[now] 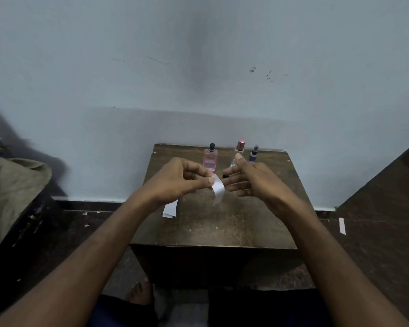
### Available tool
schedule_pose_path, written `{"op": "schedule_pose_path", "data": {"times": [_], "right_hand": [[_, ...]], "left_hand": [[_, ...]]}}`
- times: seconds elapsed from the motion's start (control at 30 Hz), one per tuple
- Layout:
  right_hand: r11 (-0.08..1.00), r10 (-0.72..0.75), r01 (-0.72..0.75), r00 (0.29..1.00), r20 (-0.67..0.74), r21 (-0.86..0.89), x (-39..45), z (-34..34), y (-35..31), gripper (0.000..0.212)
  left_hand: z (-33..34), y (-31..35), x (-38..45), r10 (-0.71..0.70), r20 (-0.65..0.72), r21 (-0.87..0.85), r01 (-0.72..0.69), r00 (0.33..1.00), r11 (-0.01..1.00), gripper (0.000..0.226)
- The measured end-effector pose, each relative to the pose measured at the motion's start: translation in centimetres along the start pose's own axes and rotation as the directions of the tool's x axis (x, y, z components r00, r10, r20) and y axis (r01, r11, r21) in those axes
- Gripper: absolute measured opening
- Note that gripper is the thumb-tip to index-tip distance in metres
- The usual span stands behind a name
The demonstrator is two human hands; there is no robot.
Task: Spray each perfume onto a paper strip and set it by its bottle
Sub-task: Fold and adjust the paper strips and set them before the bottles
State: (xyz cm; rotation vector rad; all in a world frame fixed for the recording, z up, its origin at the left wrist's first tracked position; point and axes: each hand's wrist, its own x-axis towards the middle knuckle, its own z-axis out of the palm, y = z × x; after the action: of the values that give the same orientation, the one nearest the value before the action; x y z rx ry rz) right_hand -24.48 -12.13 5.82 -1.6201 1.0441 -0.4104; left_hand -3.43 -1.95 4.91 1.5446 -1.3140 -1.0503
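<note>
Nearby, spare strips (170, 210) flank three bottles (210, 159).

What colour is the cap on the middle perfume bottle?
Pink, with a metallic sheen, on the clear middle bottle; seen in the head view.

A pale blue wall (198, 55) — smudged dark at its middle — rises behind a worn brown bench (222, 223); dark floor (376, 208) surrounds it, olive cloth (10, 190) lying left.
</note>
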Motion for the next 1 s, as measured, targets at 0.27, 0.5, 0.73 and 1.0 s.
{"op": "schedule_pose_path", "data": {"times": [0.27, 0.5, 0.73, 1.0], "right_hand": [[0.999, -0.002, -0.004, 0.993, 0.116, 0.052, -0.7, 1.5, -1.3, 0.064], [0.982, 0.067, -0.100, 0.977, 0.200, 0.158, -1.3, 1.8, -1.3, 0.042], [0.981, 0.118, -0.149, 0.965, 0.232, 0.121, -0.9, 1.8, -0.6, 0.037], [0.887, 0.161, -0.103, 0.983, 0.091, -0.451, -0.1, 1.6, 0.5, 0.019]], "left_hand": [[-0.4, 0.5, -0.4, 0.079, -0.123, 0.132, -0.063, 0.989, 0.989, 0.013], [-0.8, -0.4, -0.1, 0.151, -0.264, 0.255, -0.082, 0.953, 0.963, 0.007], [-1.2, -1.9, 1.9, 0.159, -0.273, 0.403, -0.037, 0.949, 0.914, 0.006], [-0.3, -4.3, 4.8, 0.080, -0.152, 0.630, 0.034, 0.985, 0.776, 0.011]]}}
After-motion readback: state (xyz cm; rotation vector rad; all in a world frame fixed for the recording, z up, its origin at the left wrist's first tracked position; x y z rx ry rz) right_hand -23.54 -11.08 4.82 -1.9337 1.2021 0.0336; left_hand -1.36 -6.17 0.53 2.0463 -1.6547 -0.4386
